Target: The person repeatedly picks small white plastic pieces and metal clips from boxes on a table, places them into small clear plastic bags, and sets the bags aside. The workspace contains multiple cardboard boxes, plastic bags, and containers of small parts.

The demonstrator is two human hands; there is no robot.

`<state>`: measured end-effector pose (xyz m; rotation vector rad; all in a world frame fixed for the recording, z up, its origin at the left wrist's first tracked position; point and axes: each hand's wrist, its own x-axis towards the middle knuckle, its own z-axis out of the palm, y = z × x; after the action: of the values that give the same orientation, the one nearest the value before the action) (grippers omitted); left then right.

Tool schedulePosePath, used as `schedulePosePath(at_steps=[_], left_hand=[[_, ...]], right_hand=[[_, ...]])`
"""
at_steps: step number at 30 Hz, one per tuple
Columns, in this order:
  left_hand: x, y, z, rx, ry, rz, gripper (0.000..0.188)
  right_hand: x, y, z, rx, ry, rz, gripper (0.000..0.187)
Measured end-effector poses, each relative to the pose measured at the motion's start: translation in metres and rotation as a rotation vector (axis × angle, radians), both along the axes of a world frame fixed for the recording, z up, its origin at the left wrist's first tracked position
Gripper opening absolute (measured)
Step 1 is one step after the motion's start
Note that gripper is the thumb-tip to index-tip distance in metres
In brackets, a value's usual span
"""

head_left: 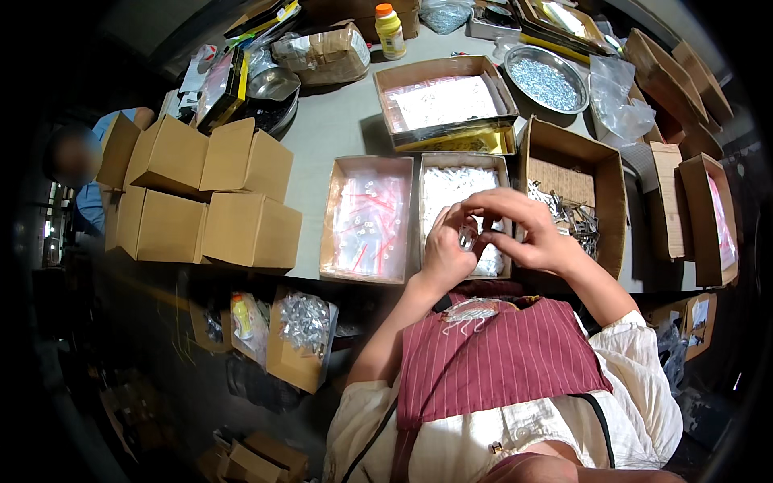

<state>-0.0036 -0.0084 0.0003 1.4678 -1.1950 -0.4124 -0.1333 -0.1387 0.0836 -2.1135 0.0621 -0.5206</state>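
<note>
My left hand (pixel 448 246) and my right hand (pixel 538 233) meet above a cardboard box of small white parts (pixel 455 179). The left fingers are closed round a small, shiny, clear-looking piece (pixel 467 237) whose kind I cannot make out. My right fingers are curled in a pinch beside it, and what they hold is hidden. Left of the hands lies a shallow box of small clear plastic bags with red strips (pixel 366 217). To the right, a deeper carton (pixel 592 169) holds loose metal pieces (pixel 578 224), with my right wrist near its front corner.
Empty open cartons (pixel 250 161) stand at the table's left. Farther back are a box with white paper (pixel 447 103), a metal bowl of small shiny parts (pixel 547 79) and a yellow bottle (pixel 390 36). A person in blue (pixel 93 205) is at the far left.
</note>
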Motion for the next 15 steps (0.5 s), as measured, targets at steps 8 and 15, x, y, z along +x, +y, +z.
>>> schedulePosePath(at_steps=[8, 15], left_hand=[[0.005, -0.004, -0.002, -0.020, -0.172, 0.064, 0.049], [0.005, 0.002, -0.004, 0.071, -0.041, 0.072, 0.062]], right_hand=[[0.004, 0.011, 0.005, -0.338, 0.056, 0.010, 0.022], [0.002, -0.004, -0.014, -0.318, 0.104, 0.022, 0.016]])
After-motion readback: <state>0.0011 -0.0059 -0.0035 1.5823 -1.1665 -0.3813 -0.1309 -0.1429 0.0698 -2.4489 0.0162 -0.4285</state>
